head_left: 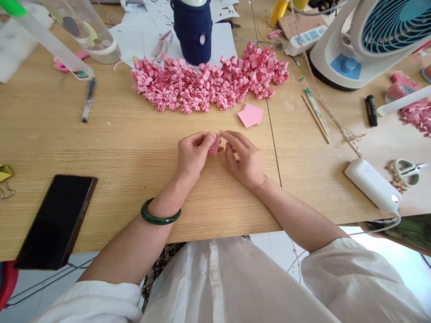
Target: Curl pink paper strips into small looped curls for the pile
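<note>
My left hand (195,150) pinches a small piece of pink paper (214,146) between thumb and fingers, above the table in front of me. The paper looks folded or cut, though its lower part is partly behind the fingers. Close on the paper's right side is my right hand (245,159), with its fingers stretched toward the upper edge and its thumb apart. Whether a fingertip touches the paper is hard to make out. Beyond the hands lies a small stack of pink paper pentagons (251,115). Behind it spreads a long heap of curled pink paper flowers (208,85).
A dark blue cup (193,33) stands behind the heap. To the right are a fan (350,49), thin sticks (316,117), a black marker (371,111), a white power bank-like box (373,185) and scissors (407,172). At left lie a phone (57,217) and a pen (88,101).
</note>
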`<state>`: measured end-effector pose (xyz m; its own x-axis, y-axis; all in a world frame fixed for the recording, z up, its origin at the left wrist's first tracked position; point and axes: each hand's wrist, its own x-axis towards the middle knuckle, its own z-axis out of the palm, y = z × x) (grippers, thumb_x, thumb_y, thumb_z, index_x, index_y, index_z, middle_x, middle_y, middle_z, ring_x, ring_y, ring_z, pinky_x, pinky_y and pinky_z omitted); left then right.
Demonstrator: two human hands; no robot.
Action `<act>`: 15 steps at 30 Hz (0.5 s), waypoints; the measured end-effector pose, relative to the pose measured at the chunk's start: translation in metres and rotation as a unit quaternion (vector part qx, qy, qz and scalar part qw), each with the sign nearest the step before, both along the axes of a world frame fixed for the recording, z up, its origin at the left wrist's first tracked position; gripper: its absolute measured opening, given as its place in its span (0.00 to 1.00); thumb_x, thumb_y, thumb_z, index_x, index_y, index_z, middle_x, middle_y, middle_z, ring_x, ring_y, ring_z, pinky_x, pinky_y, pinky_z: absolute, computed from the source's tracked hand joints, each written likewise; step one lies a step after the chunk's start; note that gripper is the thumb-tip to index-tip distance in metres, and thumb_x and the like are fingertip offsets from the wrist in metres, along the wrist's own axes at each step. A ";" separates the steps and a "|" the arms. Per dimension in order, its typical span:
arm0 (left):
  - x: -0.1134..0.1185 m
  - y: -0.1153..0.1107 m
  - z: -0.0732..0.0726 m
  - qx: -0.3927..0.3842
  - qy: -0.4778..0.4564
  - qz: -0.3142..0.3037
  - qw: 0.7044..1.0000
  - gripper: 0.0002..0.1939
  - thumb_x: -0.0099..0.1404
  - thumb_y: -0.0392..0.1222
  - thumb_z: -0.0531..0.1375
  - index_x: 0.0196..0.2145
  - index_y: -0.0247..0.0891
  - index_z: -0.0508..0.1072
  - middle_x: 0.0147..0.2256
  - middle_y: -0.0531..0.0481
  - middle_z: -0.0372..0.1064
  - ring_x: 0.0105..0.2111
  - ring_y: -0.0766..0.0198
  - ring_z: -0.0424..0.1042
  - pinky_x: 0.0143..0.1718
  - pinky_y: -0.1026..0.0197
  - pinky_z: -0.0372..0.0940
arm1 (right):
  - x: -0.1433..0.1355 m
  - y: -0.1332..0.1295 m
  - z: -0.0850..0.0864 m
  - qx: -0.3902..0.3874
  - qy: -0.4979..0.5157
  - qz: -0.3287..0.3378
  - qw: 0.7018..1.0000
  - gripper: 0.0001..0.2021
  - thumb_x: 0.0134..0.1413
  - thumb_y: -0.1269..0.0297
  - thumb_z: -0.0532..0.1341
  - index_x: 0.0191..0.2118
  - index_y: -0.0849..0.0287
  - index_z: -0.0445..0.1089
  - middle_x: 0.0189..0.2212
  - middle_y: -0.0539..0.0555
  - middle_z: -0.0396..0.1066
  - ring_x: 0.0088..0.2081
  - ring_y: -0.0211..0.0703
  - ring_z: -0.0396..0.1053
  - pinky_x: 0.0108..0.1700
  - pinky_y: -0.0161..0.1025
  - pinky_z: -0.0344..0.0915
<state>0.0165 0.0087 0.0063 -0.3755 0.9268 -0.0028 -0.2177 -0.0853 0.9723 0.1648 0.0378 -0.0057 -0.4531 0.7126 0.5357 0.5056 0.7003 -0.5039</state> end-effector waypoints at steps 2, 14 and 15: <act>0.000 0.000 0.000 -0.007 0.014 0.006 1.000 0.17 0.63 0.46 0.69 0.20 0.38 0.74 0.22 0.55 0.66 0.24 0.71 0.65 0.34 0.64 0.75 | -0.001 0.004 -0.002 -0.056 0.097 -0.001 0.994 0.15 0.74 0.67 0.54 0.55 0.60 0.77 0.51 0.59 0.82 0.47 0.40 0.79 0.41 0.35 0.76; 0.000 -0.003 0.001 -0.001 0.133 -0.015 0.991 0.14 0.67 0.48 0.67 0.26 0.38 0.80 0.21 0.54 0.69 0.25 0.68 0.69 0.32 0.66 0.71 | -0.005 0.013 -0.002 -0.287 0.263 0.022 0.921 0.23 0.62 0.39 0.67 0.35 0.58 0.74 0.33 0.51 0.77 0.28 0.33 0.69 0.32 0.35 0.71; -0.001 -0.003 0.001 0.002 0.137 -0.015 0.990 0.13 0.67 0.47 0.67 0.27 0.38 0.81 0.21 0.54 0.70 0.25 0.68 0.70 0.32 0.66 0.70 | -0.005 0.013 -0.001 -0.285 0.263 0.021 0.921 0.23 0.62 0.40 0.67 0.35 0.58 0.74 0.33 0.50 0.76 0.28 0.33 0.69 0.32 0.35 0.70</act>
